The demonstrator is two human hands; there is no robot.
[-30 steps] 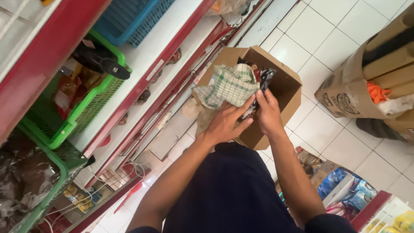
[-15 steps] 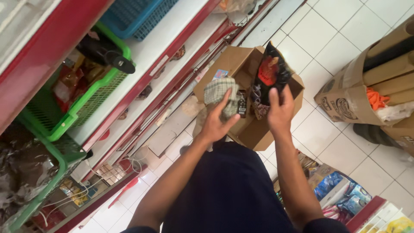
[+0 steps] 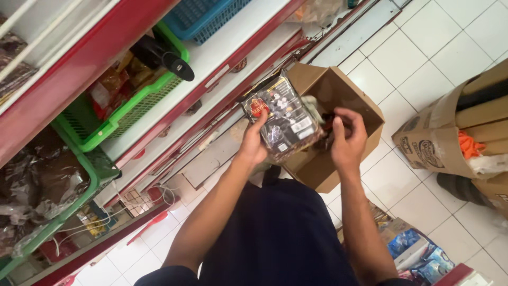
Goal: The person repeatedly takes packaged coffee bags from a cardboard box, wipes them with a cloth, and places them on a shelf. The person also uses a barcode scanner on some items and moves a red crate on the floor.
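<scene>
Left hand [image 3: 253, 145] grips a dark, glossy plastic packet [image 3: 283, 123] by its left edge, label upward for view. Right hand [image 3: 346, 139] curls on the packet's right side, over the open brown cardboard box [image 3: 353, 90]. Green plastic basket [image 3: 132, 108] sits left on the shelf.

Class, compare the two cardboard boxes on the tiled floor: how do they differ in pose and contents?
The open box below the hands stands upright with flaps spread, and packets are dimly seen inside. The second box, at the right, lies tipped on its side, showing long brown rolls and something orange. Both are brown cardboard on white tiles.
</scene>
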